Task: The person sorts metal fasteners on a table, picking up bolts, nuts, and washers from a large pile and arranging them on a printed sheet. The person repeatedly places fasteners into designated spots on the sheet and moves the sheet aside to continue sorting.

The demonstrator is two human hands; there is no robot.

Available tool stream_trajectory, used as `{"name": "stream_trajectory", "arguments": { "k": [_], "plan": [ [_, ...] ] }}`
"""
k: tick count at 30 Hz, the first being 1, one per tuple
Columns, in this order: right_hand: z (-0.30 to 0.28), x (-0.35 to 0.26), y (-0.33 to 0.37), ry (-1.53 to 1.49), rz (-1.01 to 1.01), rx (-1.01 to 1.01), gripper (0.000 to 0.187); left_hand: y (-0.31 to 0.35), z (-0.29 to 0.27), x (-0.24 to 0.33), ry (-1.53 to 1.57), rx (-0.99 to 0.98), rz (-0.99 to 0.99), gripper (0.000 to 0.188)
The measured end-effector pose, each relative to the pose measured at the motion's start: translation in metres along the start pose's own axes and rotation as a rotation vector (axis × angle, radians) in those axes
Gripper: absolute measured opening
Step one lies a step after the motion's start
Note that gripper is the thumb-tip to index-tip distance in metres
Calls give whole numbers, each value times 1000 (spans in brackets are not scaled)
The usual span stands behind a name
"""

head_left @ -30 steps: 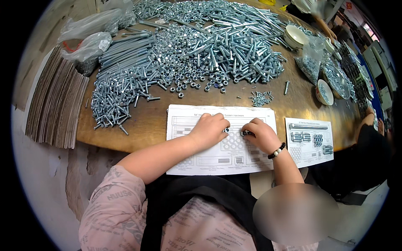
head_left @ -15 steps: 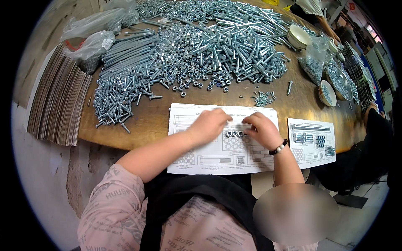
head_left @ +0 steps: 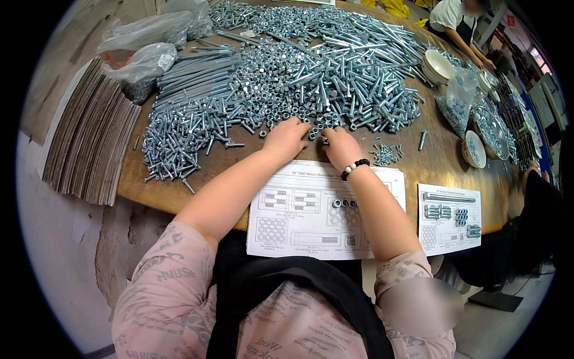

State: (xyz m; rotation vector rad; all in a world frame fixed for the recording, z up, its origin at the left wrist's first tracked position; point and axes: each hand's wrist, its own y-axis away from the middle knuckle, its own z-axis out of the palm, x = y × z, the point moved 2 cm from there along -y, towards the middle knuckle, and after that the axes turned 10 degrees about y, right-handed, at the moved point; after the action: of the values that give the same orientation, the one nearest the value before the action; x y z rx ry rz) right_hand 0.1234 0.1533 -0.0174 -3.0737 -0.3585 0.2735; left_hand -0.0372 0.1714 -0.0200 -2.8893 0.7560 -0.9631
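My left hand (head_left: 288, 141) reaches to the near edge of a heap of hex nuts (head_left: 263, 75), thumb and forefinger apart beside loose nuts. My right hand (head_left: 342, 148) is just to its right, with a hex nut (head_left: 324, 142) at its closed fingertips. Below my hands lies a stack of printed sheets (head_left: 272, 244) with outline drawings of bolts and nuts. A short row of nuts (head_left: 345, 204) stands on a drawn grid of circles there, beside my right forearm. My fingertips are partly hidden from above.
Heaped bolts (head_left: 359, 90) cover the table's far side; short bolts (head_left: 173, 143) lie left. Small screws (head_left: 387, 155) are near my right hand. Another sheet bearing hardware (head_left: 449, 233), bowls (head_left: 473, 151), plastic bags (head_left: 140, 66) and a cardboard stack (head_left: 89, 137) surround this. A co-worker (head_left: 457, 30) stands far right.
Both hands have moved away from the sheets, forward to the edge of the nut heap. The row of nuts stays on the sheet. The whole view has shifted slightly.
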Motion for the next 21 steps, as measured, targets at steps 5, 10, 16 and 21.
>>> {"name": "stream_trajectory", "arguments": {
  "k": [5, 10, 16, 21],
  "plan": [
    [7, -12, -14, 8, 75, -34, 25, -7, 9, 13, -16, 34, -94, 25],
    [9, -5, -16, -8, 55, -39, 22, -6, 15, 9, 10, 41, -101, 22],
    [6, -1, -12, -35, 4, 28, 18, -8, 11, 4, -33, -24, -78, 20],
    [-33, 32, 43, -219, -18, 122, 19, 22, -18, 26, 143, 65, 10, 21]
  ]
}}
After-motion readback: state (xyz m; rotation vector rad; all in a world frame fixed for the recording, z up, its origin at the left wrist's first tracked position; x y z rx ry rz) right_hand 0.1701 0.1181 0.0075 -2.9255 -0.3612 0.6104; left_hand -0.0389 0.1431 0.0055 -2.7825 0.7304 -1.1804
